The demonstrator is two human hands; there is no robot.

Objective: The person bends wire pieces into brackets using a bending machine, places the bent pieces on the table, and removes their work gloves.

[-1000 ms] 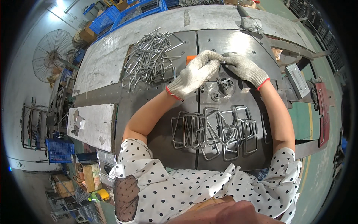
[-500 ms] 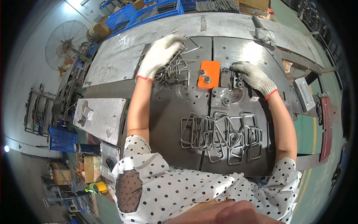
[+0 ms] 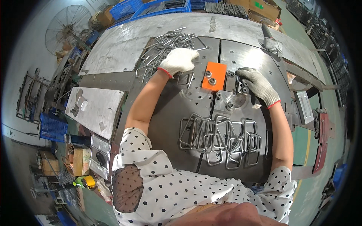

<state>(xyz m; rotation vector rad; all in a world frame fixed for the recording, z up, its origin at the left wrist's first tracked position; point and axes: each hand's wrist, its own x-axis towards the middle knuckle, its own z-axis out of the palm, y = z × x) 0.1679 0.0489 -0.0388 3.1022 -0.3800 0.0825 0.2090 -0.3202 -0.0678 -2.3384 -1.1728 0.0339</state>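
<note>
My left hand (image 3: 179, 61), in a white knit glove with a red cuff edge, is closed beside a pile of bent metal wire pieces (image 3: 166, 44). Its fingers curl downward, and what they hold is hidden. A bent wire loop (image 3: 185, 79) shows just below it. My right hand (image 3: 258, 83), gloved alike, rests with curled fingers at the right side of a small bolted steel fixture (image 3: 230, 81); whatever lies under the fingers is hidden. Left of that fixture, an orange block (image 3: 214, 71) carries two bolts. A steel block (image 3: 227, 100) with bolts sits on the near side.
Several bent rectangular wire frames (image 3: 222, 139) lie overlapping on the near part of the dark steel plate (image 3: 166, 113). A grey worktop (image 3: 124, 49) extends beyond it. Blue crates (image 3: 160, 10) stand at the far edge; a tool with a dark handle (image 3: 267, 32) lies far right.
My left hand has moved right and nearer, off the wire pile, which now shows more fully. My right hand stays at the fixture. The whole view has shifted slightly.
</note>
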